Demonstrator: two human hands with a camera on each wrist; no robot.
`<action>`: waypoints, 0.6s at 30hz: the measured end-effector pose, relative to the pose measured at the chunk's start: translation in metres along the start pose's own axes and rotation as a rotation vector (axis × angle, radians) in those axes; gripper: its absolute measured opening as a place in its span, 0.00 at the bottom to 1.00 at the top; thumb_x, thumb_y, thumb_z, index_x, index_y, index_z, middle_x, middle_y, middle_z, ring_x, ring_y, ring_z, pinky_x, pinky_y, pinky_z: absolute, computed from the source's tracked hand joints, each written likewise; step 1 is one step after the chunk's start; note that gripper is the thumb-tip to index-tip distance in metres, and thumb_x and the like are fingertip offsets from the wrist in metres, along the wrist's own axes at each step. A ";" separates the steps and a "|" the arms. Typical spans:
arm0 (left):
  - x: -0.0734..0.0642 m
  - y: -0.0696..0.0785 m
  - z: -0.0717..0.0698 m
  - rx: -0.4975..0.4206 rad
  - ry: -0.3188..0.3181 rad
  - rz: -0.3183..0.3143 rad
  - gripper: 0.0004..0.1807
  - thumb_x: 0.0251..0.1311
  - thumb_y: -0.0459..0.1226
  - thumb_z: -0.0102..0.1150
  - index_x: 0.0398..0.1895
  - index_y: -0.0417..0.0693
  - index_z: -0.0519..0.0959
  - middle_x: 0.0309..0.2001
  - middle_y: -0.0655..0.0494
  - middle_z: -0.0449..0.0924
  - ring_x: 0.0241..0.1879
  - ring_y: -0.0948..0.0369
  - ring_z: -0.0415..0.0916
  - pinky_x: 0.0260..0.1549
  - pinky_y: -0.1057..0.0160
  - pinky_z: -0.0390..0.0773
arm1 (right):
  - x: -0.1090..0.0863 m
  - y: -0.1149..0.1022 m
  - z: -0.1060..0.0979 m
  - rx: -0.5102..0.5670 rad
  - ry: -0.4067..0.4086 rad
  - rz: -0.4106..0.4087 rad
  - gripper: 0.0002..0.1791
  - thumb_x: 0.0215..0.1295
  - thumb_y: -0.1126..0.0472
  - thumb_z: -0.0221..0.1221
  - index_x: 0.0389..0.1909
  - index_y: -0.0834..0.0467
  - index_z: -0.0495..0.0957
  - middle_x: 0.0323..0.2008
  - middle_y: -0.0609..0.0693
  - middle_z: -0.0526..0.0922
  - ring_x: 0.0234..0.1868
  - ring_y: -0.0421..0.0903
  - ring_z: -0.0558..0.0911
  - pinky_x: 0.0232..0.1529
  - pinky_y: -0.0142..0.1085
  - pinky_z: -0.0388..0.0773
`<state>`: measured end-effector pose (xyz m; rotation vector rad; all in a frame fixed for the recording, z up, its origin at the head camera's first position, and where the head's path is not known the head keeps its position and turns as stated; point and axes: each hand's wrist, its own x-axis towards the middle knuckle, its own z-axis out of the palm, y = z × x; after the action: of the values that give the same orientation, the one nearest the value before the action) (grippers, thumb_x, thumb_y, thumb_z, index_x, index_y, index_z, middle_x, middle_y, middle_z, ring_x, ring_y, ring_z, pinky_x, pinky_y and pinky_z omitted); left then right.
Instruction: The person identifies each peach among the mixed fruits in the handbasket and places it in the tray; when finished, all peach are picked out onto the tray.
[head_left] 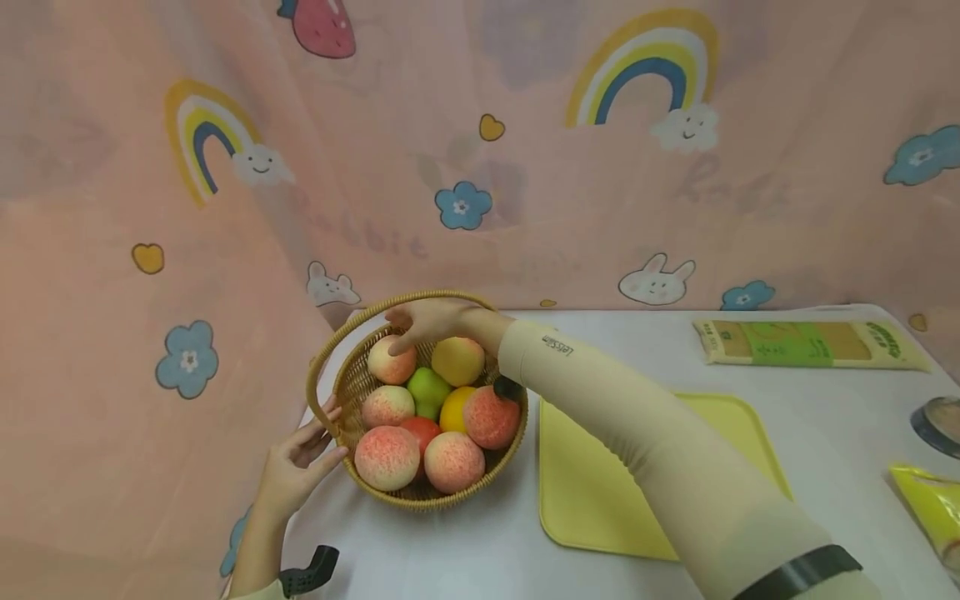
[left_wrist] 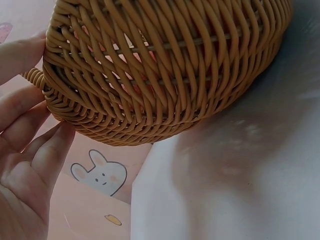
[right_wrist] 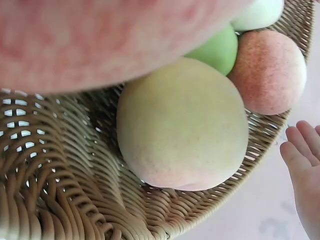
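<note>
A wicker basket (head_left: 429,504) with an arched handle (head_left: 322,367) stands on the white table, full of round fruit. My left hand (head_left: 296,467) grips its left rim near the foot of the handle; the left wrist view shows its fingers (left_wrist: 20,107) at the woven edge. Reaching in under the handle, my right hand (head_left: 429,321) hovers over the back of the basket with fingers spread, close above a pale pink peach (head_left: 392,360). Beside that lie a yellowish peach (right_wrist: 182,130), a green fruit (head_left: 428,393), a yellow fruit (head_left: 455,410), a red fruit (head_left: 422,432) and several pink peaches.
Right of the basket lies a yellow tray (head_left: 600,500), partly under my right forearm. A long green-labelled packet (head_left: 813,343) is at the back right. At the right edge are a dark-rimmed round container (head_left: 941,423) and a yellow packet (head_left: 930,504). A patterned pink cloth (head_left: 540,208) hangs behind.
</note>
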<state>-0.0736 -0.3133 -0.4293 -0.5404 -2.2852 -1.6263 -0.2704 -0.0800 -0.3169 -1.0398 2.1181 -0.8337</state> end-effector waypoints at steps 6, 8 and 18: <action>0.001 0.000 -0.001 0.005 0.002 0.007 0.27 0.50 0.15 0.58 0.56 0.20 0.68 0.65 0.25 0.57 0.66 0.67 0.64 0.58 0.74 0.70 | 0.008 0.000 0.000 -0.063 -0.002 0.007 0.40 0.64 0.51 0.60 0.72 0.59 0.55 0.71 0.53 0.60 0.71 0.48 0.61 0.71 0.38 0.60; 0.002 0.000 -0.001 0.012 0.005 0.009 0.27 0.49 0.15 0.58 0.56 0.20 0.68 0.65 0.25 0.58 0.65 0.67 0.64 0.57 0.74 0.70 | 0.012 0.001 0.001 -0.117 -0.003 -0.005 0.38 0.63 0.52 0.61 0.70 0.61 0.58 0.69 0.54 0.64 0.70 0.49 0.63 0.70 0.38 0.62; 0.001 -0.003 0.001 0.002 0.004 0.022 0.27 0.49 0.15 0.58 0.56 0.18 0.68 0.63 0.21 0.57 0.65 0.67 0.65 0.57 0.73 0.70 | 0.025 0.017 0.009 -0.136 -0.072 -0.015 0.30 0.61 0.53 0.62 0.62 0.58 0.68 0.56 0.50 0.75 0.54 0.43 0.75 0.58 0.34 0.73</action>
<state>-0.0756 -0.3133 -0.4315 -0.5601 -2.2694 -1.6133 -0.2826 -0.0948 -0.3414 -1.1391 2.1330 -0.6562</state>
